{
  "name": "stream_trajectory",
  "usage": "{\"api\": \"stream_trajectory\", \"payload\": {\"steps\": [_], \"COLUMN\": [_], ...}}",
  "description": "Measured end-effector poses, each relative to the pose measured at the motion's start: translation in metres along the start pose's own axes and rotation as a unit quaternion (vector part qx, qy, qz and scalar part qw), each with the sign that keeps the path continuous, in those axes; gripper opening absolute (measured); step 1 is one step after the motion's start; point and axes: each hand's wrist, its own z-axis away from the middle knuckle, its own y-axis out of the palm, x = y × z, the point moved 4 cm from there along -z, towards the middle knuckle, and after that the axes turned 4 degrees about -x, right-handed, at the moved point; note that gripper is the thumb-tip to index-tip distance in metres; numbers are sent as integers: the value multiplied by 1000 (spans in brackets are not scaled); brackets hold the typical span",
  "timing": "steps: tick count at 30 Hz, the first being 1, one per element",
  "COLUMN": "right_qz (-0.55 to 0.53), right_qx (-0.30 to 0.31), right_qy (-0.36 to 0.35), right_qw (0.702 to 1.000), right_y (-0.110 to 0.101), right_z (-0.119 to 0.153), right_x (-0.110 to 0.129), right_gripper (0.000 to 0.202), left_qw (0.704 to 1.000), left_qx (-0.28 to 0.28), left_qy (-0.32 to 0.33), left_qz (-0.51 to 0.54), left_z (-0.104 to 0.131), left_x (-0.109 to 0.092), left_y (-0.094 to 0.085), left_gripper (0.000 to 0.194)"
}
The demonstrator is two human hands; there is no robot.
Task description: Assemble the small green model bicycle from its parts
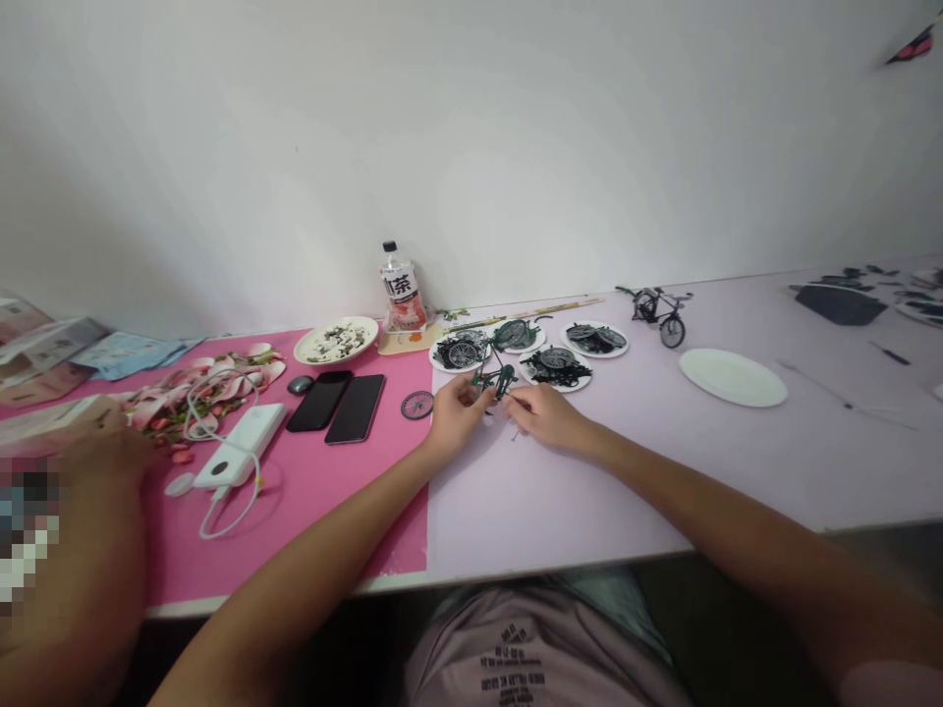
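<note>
Over the pale purple tabletop, my left hand [458,414] is closed on a small dark-green model bicycle [502,377], which is only partly assembled. Its frame stands tilted between my hands. From the other side, the fingers of my right hand [543,412] are pinched together at the lower part of the bicycle; whatever they hold is too small to make out. A loose spoked wheel [416,405] lies flat just left of my left hand. Beyond my hands, a plate of wheels [461,351] and a plate of dark parts [556,367] sit close by.
More plates of parts [595,339] stand behind. A finished model bicycle [659,312] and a white plate [732,377] are to the right. Two phones [355,408], a power bank [242,447], a bottle [402,290] and pink petals [213,388] lie left, beside another person's arm [110,511].
</note>
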Motion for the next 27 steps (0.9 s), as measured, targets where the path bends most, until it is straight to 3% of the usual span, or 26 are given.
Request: {"api": "stream_trajectory", "payload": {"steps": [10,17,27], "right_qz": [22,24,26], "right_qx": [0,-32,-6], "right_qy": [32,6,7], "right_qw": [999,999,1000], "right_y": [0,-3,1], "right_z": [-1,0,-2], "right_x": [-1,0,-3], "right_gripper": [43,34,33], "left_qw": [1000,1000,1000], "left_qx": [2,-3,-2], "left_qy": [-6,-18,-20], "left_qz": [-17,-2,-4], "left_z": [0,1,2], "left_x": [2,-1,-1], "left_y": [1,2,2], "left_gripper": [28,30,30]}}
